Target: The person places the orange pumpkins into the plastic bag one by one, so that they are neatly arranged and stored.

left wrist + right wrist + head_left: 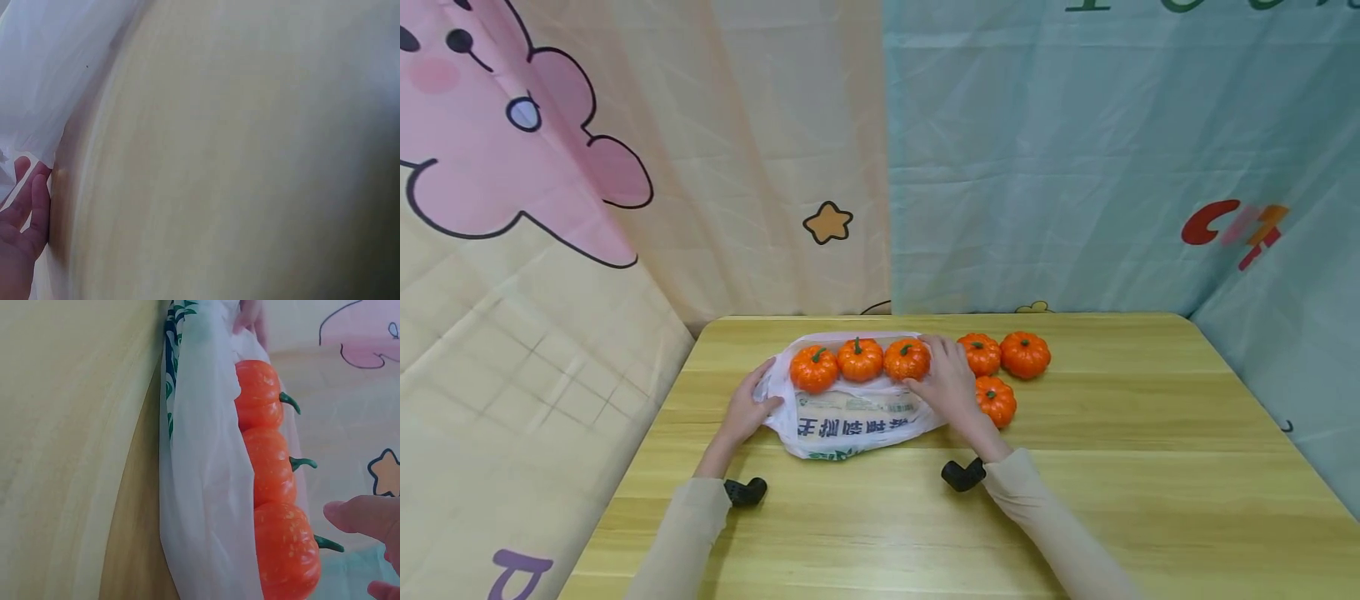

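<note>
A white plastic bag [850,446] with dark printed characters and green print lies on the table. Three small orange pumpkins with green stems, a left one [814,369], a middle one [861,360] and a right one [907,359], sit in a row at its opening. My left hand [749,408] holds the bag's left end; in the left wrist view, the fingers [39,206] meet the plastic. At the bag's right end, my right hand [951,383] is beside the right pumpkin. The right wrist view shows its thumb [356,514] extended, apart from the pumpkins.
Three more orange pumpkins stand on the table right of the bag: one at the back [980,355], one farther right [1026,355] and one in front [996,402], partly behind the right hand. The wooden table [1150,467] meets printed curtains [1037,167] behind.
</note>
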Motion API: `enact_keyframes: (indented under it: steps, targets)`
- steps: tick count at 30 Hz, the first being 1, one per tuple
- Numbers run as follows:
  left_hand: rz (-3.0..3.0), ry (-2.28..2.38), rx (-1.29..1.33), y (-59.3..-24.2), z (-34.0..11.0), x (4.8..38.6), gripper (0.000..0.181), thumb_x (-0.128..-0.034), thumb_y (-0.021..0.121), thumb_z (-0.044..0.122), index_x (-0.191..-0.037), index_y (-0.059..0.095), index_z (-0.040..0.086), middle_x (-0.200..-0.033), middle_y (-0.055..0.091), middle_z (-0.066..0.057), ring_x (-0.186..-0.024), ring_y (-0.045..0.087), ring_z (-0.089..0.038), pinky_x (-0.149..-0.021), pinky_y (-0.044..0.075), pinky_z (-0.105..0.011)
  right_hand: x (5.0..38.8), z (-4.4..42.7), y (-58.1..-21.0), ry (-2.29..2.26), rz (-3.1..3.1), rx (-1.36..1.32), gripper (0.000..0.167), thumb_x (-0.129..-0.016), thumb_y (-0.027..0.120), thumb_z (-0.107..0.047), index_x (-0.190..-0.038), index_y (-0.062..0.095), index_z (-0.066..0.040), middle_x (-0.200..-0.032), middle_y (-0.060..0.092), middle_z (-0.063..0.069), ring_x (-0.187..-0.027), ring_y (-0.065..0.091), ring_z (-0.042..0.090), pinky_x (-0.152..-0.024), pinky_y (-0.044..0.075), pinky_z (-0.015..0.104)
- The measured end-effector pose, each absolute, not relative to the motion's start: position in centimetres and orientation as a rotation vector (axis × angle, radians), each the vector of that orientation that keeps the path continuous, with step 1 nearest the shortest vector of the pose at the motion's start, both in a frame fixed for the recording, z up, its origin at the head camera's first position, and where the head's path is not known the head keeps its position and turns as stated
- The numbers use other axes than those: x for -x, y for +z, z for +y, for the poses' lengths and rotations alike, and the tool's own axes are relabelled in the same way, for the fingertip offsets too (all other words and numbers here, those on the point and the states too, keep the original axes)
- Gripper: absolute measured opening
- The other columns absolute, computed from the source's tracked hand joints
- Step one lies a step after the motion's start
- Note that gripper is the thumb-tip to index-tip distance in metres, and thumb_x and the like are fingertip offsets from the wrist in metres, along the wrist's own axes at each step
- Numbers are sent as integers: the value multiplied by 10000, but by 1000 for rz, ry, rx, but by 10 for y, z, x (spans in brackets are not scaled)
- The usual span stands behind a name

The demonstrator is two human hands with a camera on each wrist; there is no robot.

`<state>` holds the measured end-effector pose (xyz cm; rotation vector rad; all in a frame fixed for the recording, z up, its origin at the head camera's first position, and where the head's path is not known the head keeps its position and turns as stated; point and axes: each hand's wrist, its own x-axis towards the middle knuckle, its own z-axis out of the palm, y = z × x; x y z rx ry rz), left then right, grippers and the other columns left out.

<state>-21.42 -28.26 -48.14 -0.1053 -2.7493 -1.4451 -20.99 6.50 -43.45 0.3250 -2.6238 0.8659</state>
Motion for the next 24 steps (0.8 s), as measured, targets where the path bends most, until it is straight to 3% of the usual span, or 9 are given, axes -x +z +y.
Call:
enact_keyframes:
  steps: [6,13,24]
  targets:
    - [-2756,-1427,102,-480,-282,214,680,-876,598,63,-1495,319,84,-1549,292,-200,-1432,242,-401,-1169,154,-597,202,83,-427,905,-2512,-393,618,-736,824,-200,-1275,547,-84,-1245,546,139,-1098,478,324,-840,511,446]
    - [-2772,-1424,98,-480,-283,214,684,-879,594,67,-1499,303,71,-1549,282,-212,-1426,241,-411,-1166,155,-603,199,115,-430,935,-2282,-406,515,-707,826,-107,-1172,612,-53,-1175,592,162,-1068,496,356,-907,449,498]
    - [-2758,-1430,121,-481,-284,216,681,-873,598,60,-1492,314,61,-1541,291,-223,-1418,255,-417,-1163,173,-599,194,182,-447,978,-2178,-250,564,-674,842,-60,-1172,587,17,-1158,559,229,-1081,462,402,-895,390,483]
